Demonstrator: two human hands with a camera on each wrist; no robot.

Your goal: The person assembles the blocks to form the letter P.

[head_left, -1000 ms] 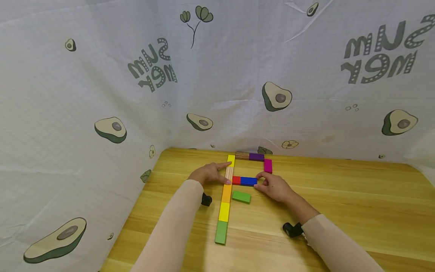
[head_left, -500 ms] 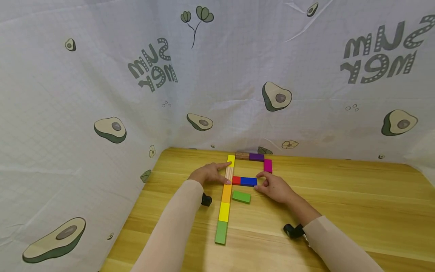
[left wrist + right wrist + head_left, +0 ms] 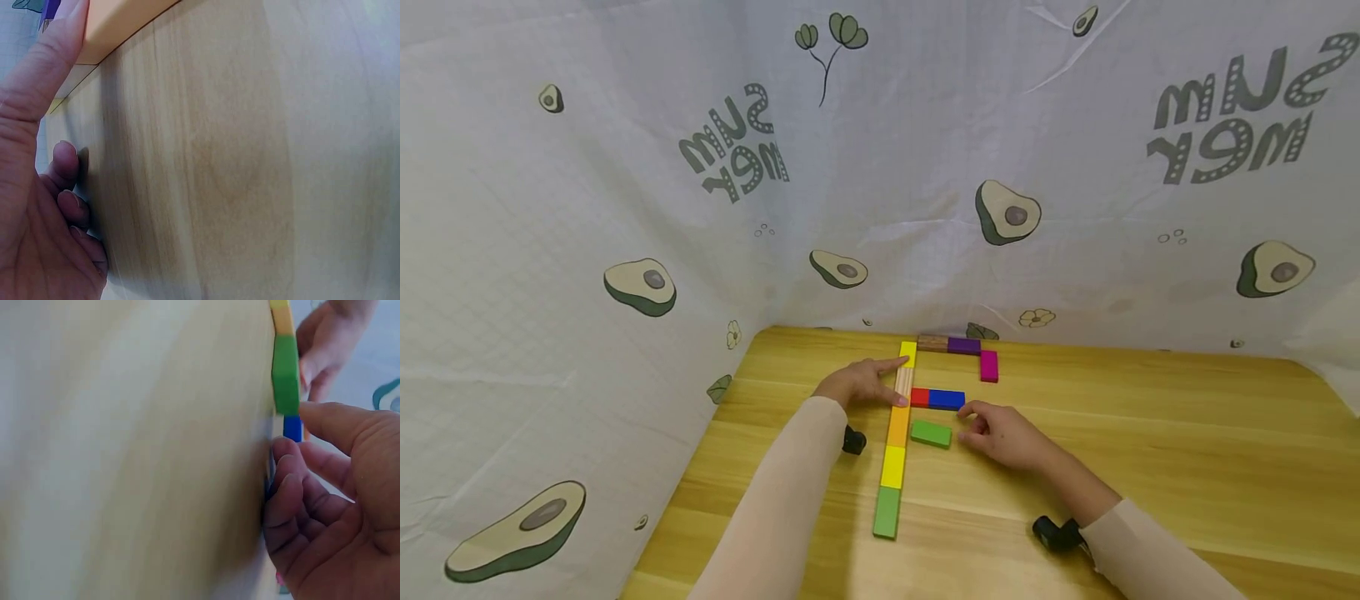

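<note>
A column of flat blocks runs down the table: yellow (image 3: 909, 348), light wood (image 3: 904, 381), orange (image 3: 898, 427), lower yellow (image 3: 892, 467) and dark green (image 3: 887, 512). My left hand (image 3: 859, 384) rests at its upper part, index finger on the top yellow block and thumb by the orange one. From the column a red block (image 3: 920, 397) and a blue block (image 3: 947, 400) extend rightward, end to end. Below them lies a loose bright green block (image 3: 931, 433). My right hand (image 3: 1009, 437) hovers just right of it, thumb and index apart, holding nothing.
A brown wood block (image 3: 933, 343) and a purple block (image 3: 964, 346) form a row at the back, with a magenta block (image 3: 989, 366) at its right end. A printed avocado cloth (image 3: 880, 167) hangs behind the wooden table (image 3: 1150, 467).
My right hand has come away from the blue block's right end and moved down towards the loose green block. The left hand and the blocks have kept their places.
</note>
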